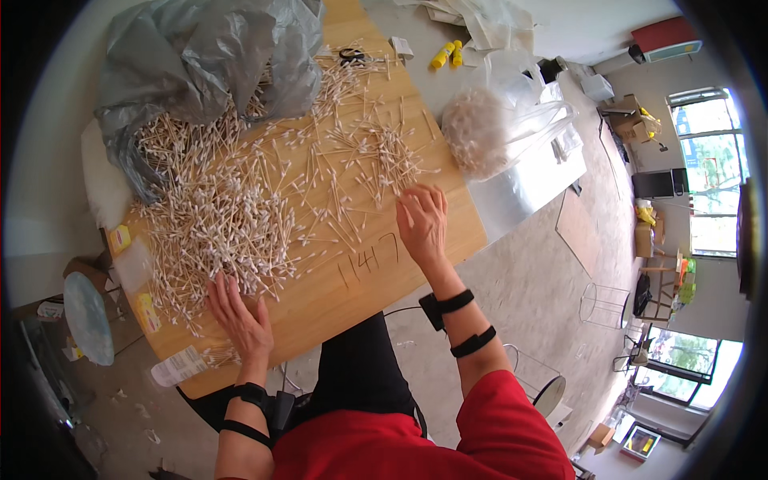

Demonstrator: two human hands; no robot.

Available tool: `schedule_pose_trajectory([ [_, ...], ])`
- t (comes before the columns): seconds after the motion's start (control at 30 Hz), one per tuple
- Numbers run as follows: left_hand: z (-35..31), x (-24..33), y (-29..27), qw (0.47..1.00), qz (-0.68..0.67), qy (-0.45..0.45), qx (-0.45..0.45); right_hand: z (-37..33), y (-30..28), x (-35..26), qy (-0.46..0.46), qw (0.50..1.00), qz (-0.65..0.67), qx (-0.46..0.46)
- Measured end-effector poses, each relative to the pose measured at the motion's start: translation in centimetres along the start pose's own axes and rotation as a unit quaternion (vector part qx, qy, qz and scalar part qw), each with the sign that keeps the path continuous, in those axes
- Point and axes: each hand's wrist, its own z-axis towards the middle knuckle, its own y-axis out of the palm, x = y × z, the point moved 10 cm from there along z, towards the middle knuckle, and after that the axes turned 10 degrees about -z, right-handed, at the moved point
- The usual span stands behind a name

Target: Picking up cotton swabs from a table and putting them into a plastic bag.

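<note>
A large heap of cotton swabs (232, 212), with pale sticks and white tips, covers the left part of the wooden tabletop (376, 292). My left hand (240, 316) lies at the heap's near edge, fingers stretched out and touching the swabs, with none gripped. Farther right, my right hand (424, 220) is low over the board beside a looser scatter of swabs (388, 156). Its fingers are bent but apart, and I see nothing held in them. A grey plastic bag (208, 56) lies over the heap's far side, with swabs showing at its mouth.
Black-handled scissors (352, 57) lie at the far edge. Right of the tabletop, a clear bag of swabs (480, 132) rests on a metallic sheet (528, 188). A white labelled bottle (179, 366) lies at the near left corner. Stools (550, 395) stand on the floor.
</note>
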Motion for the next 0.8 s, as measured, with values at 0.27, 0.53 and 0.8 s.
schedule_pose_trajectory([
  [0.27, -0.5, -0.2, 0.5, 1.000, -0.017, 0.002, -0.004, 5.7, 2.7, 0.3, -0.035, 0.999, -0.008, -0.001],
  [0.53, -0.3, -0.4, 0.5, 1.000, -0.009, -0.003, -0.013, -2.3, 0.1, 1.3, -0.001, 0.998, 0.061, -0.031],
  [0.8, -0.1, 0.1, 0.4, 1.000, 0.003, 0.012, -0.001, -1.5, -3.2, 1.4, -0.004, 0.998, 0.029, 0.051],
])
